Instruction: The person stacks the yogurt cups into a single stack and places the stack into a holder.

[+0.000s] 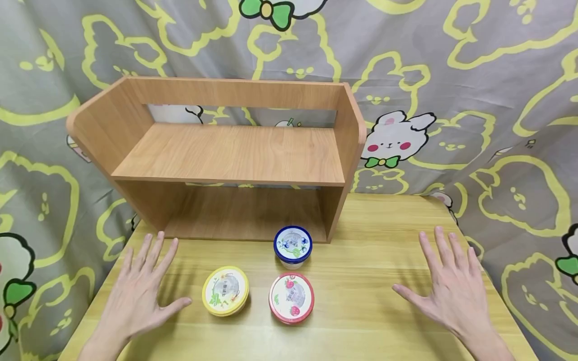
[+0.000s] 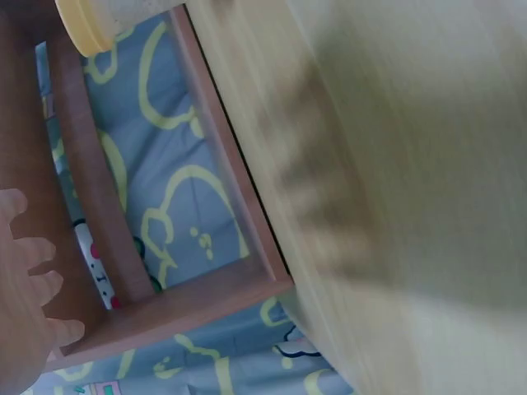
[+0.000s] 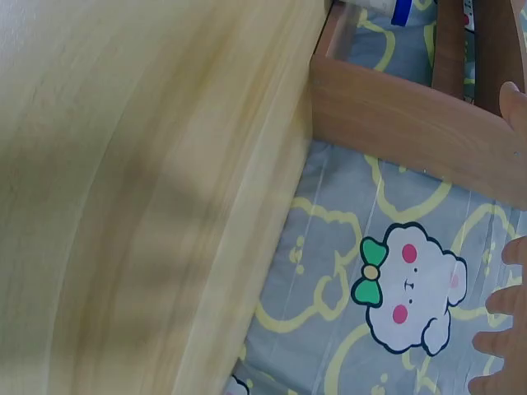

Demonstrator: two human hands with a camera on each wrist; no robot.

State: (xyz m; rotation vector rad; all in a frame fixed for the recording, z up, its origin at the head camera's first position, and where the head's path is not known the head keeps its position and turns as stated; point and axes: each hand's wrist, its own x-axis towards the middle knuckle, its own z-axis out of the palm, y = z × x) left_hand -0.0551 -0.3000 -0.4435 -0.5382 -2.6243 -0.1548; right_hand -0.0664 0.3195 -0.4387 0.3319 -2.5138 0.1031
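In the head view three small round tubs stand on the table. The yellow-lidded tub point(image 1: 225, 291) is nearest my left hand point(image 1: 137, 293), which is spread with straight fingers and holds nothing. Right of it is the red-lidded tub point(image 1: 291, 298), its lid printed with berries. Behind that one is the blue-lidded tub point(image 1: 293, 245), close to the shelf's front edge. My right hand point(image 1: 456, 288) is spread out at the right, apart from all the tubs. In the left wrist view, part of a yellow lid point(image 2: 86, 29) shows at the top; a blue rim point(image 3: 401, 11) appears in the right wrist view.
A two-level wooden shelf point(image 1: 230, 153) stands at the back left of the wooden table point(image 1: 375, 240). Its upper board and lower bay face forward, between two side panels. A grey patterned curtain point(image 1: 487, 100) hangs behind and around the table.
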